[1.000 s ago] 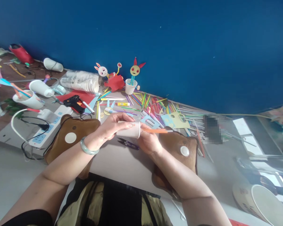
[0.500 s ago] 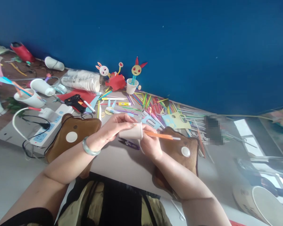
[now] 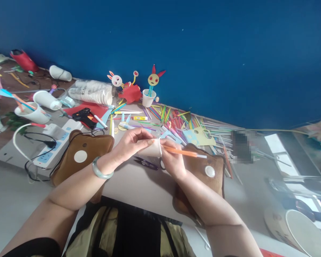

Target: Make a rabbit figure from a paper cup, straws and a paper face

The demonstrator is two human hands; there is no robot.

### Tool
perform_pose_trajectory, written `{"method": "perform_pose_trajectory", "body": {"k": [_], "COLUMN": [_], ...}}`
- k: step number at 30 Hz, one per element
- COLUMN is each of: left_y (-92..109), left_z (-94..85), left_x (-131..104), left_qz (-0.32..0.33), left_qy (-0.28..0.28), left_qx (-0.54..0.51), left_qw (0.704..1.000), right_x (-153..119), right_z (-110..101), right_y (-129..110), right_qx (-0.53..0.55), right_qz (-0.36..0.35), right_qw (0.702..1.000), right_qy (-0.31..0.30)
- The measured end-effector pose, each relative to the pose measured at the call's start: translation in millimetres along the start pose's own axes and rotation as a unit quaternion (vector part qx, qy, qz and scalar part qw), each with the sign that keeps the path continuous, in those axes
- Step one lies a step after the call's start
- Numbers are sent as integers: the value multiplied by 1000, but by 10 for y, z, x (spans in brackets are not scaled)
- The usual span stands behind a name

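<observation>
A white paper cup [image 3: 149, 150] lies sideways in my left hand [image 3: 131, 143], its wider end toward the right. The fingers of that hand are closed round it, and a pale green bangle [image 3: 101, 169] circles the wrist. At the wide end, my right hand [image 3: 173, 159] pinches orange sticks [image 3: 180, 152], perhaps straws or pipe cleaners, with a whitish tip pointing right. Fingers hide whether the sticks' inner ends are inside the cup. Dark purple-handled snips [image 3: 147, 164] lie on the table just below the cup.
Brown cushions [image 3: 81, 141] lie under both forearms. Behind the hands are scattered coloured sticks [image 3: 173, 121], a glue stick [image 3: 140, 118], a black glue gun [image 3: 84, 117], stacked cups [image 3: 92, 95] and rabbit-faced figures [image 3: 153, 80]. A power strip [image 3: 46, 153] with cables stands left.
My right hand and the orange sticks have shifted slightly right and down. The cup has tilted a little in my left hand, which keeps its hold.
</observation>
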State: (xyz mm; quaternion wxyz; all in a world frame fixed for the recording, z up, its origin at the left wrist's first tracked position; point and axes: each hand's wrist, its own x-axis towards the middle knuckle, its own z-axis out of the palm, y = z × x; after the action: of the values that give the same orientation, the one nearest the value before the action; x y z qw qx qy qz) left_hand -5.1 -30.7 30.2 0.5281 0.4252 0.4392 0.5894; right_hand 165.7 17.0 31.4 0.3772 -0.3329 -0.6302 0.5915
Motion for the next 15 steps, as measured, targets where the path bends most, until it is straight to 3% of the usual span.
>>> {"method": "perform_pose_trajectory", "body": {"k": [6,15], "left_y": [-53,-48], "left_z": [15,32], "left_x": [16,29], "left_qz": [62,93], "left_qy": [2,19], "left_qx": [46,49], "left_qw": [997,994], "right_x": [8,49], "right_z": [-11,-64], "right_y": [-47,-64], "right_qx": [-27,-4], "right_qz": [-8,34], "right_qw": [998,999], "right_qy": [58,0]}}
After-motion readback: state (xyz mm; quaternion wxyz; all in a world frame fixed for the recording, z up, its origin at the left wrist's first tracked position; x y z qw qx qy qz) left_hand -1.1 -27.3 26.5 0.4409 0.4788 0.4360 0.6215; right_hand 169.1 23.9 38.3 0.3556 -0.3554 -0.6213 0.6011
